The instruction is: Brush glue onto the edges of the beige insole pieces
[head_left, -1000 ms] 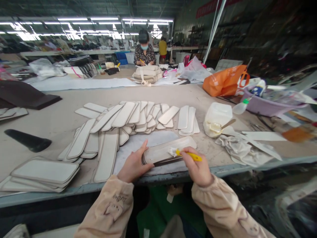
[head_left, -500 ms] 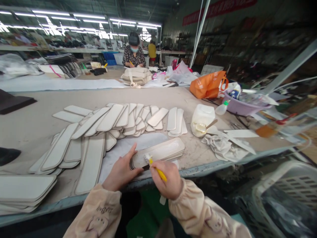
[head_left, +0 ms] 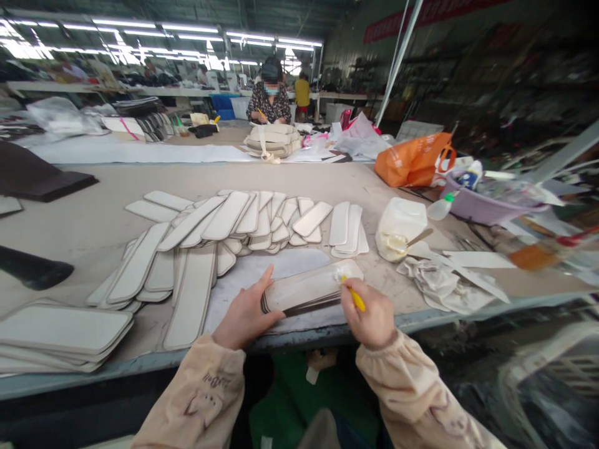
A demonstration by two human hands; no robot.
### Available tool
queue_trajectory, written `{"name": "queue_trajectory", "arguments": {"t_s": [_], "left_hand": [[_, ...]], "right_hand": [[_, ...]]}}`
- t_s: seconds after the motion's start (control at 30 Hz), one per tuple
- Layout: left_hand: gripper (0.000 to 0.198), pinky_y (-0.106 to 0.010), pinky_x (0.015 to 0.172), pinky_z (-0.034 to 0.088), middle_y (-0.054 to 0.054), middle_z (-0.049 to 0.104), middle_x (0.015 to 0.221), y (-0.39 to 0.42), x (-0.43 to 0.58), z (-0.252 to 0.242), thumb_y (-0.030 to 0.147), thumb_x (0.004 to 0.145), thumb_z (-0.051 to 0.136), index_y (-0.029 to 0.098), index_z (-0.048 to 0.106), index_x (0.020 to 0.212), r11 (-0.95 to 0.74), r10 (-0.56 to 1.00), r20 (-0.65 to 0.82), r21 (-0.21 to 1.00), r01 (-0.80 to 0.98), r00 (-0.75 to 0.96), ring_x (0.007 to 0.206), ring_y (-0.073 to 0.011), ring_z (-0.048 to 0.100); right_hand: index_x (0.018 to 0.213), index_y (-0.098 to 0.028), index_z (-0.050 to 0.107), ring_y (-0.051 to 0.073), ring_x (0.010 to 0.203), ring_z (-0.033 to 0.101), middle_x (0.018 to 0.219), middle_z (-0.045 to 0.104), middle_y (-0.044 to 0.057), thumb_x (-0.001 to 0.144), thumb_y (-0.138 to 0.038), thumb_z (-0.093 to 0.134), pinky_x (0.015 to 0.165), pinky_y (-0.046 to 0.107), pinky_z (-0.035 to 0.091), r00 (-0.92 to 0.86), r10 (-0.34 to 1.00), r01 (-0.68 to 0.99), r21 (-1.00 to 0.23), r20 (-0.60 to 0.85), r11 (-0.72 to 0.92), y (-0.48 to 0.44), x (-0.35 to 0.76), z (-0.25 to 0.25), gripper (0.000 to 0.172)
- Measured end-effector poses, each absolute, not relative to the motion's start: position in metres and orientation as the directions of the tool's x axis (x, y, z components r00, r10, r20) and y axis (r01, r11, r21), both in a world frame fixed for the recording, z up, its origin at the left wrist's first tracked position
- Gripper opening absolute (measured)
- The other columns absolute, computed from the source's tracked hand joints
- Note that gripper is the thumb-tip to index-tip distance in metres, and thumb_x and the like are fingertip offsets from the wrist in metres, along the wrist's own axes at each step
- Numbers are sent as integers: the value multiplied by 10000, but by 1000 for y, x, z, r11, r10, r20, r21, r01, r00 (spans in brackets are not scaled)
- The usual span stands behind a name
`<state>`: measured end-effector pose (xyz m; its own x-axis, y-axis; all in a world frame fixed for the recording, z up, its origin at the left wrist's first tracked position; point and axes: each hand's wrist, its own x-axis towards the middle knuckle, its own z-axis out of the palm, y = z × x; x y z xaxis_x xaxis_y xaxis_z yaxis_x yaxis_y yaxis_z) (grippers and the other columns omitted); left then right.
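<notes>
My left hand [head_left: 249, 312] grips the left end of a small stack of long, pale, round-cornered panels [head_left: 304, 287], thumb on the near edge and fingers on the far one. In my right hand [head_left: 372, 315] is a yellow-handled brush [head_left: 355, 298]; its white bristles touch the top panel near its right end. The top surface looks wet and glossy there. Under the stack lies a white sheet [head_left: 281, 260]. Many similar panels [head_left: 189, 299] overlap in a fan beyond and to the left.
A cut-open white jug [head_left: 401, 224] with a stick in it stands right of the panels, near crumpled cloth [head_left: 428, 282]. Behind are an orange bag [head_left: 412, 159] and a purple basin [head_left: 491, 206]. Across the table sits a co-worker [head_left: 270, 100]. The table's edge [head_left: 421, 319] runs close in front.
My right hand has moved the brush rightward along the top panel, from near my left hand to the far right end. My left hand keeps its place on the stack. The view has shifted slightly.
</notes>
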<state>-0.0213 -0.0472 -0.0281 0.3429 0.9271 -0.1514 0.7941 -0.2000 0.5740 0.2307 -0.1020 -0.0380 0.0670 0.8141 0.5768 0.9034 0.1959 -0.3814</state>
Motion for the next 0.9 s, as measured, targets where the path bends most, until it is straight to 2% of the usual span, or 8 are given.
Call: {"name": "queue_trajectory", "arguments": {"t_s": [0.17, 0.27, 0.33, 0.43, 0.57, 0.7, 0.77, 0.9], "left_hand": [[1009, -444, 1058, 362, -114, 566, 1359, -47, -22, -33, 381, 707, 692, 194, 133, 1526, -215, 933, -117, 578, 787, 340, 1244, -314, 524], [962, -437, 1049, 375, -108, 561, 1365, -47, -22, -34, 387, 743, 653, 198, 125, 1525, -216, 929, -114, 604, 767, 351, 1249, -299, 524], [968, -437, 1039, 385, -97, 557, 1371, -47, -22, -33, 405, 741, 650, 215, 117, 1527, -212, 929, -125, 592, 777, 348, 1243, -303, 528], [990, -429, 1012, 404, -80, 566, 1364, -45, -21, -33, 415, 726, 662, 231, 114, 1530, -214, 933, -134, 539, 814, 334, 1219, -322, 541], [978, -396, 987, 417, -57, 580, 1350, -42, -22, -33, 434, 735, 647, 236, 112, 1530, -215, 933, -153, 491, 844, 326, 1195, -317, 559], [965, -375, 1004, 407, -57, 576, 1356, -42, -22, -31, 446, 729, 639, 215, 144, 1525, -209, 933, -164, 476, 854, 320, 1228, -307, 539], [959, -378, 1012, 406, -60, 575, 1358, -43, -20, -28, 445, 719, 642, 206, 171, 1520, -192, 937, -171, 473, 860, 303, 1233, -304, 537], [962, -388, 1022, 405, -81, 570, 1362, -45, -17, -25, 436, 717, 646, 181, 177, 1517, -184, 939, -173, 477, 859, 297, 1243, -294, 531]], "right_hand": [[885, -173, 605, 148, 702, 633, 748, 666, 42, 910, -210, 461, 693, 240, 448, -173, 828, 695, -530, 532, 486, -106, 166, -37, 151], [850, -175, 591, 140, 696, 625, 740, 660, 36, 908, -203, 445, 691, 234, 451, -240, 811, 583, -589, 534, 560, -108, 146, -37, 159], [857, -177, 592, 136, 700, 629, 748, 665, 34, 911, -205, 445, 693, 229, 451, -217, 827, 582, -612, 518, 536, -108, 149, -37, 159], [893, -180, 609, 139, 709, 642, 760, 678, 37, 916, -226, 456, 693, 224, 447, -91, 869, 679, -609, 486, 411, -107, 176, -36, 161], [911, -174, 635, 160, 678, 651, 723, 679, 44, 912, -258, 470, 658, 241, 431, 127, 850, 843, -507, 512, 179, -105, 229, -36, 185], [896, -169, 643, 173, 639, 646, 704, 680, 49, 910, -259, 469, 613, 256, 404, 242, 795, 902, -432, 557, 27, -103, 261, -38, 196], [884, -170, 638, 169, 627, 636, 693, 671, 48, 909, -254, 464, 609, 256, 397, 212, 811, 904, -424, 545, 50, -105, 258, -37, 195], [866, -182, 617, 145, 659, 627, 698, 653, 33, 909, -231, 439, 655, 238, 412, 20, 867, 824, -500, 498, 268, -115, 224, -34, 190]]}}
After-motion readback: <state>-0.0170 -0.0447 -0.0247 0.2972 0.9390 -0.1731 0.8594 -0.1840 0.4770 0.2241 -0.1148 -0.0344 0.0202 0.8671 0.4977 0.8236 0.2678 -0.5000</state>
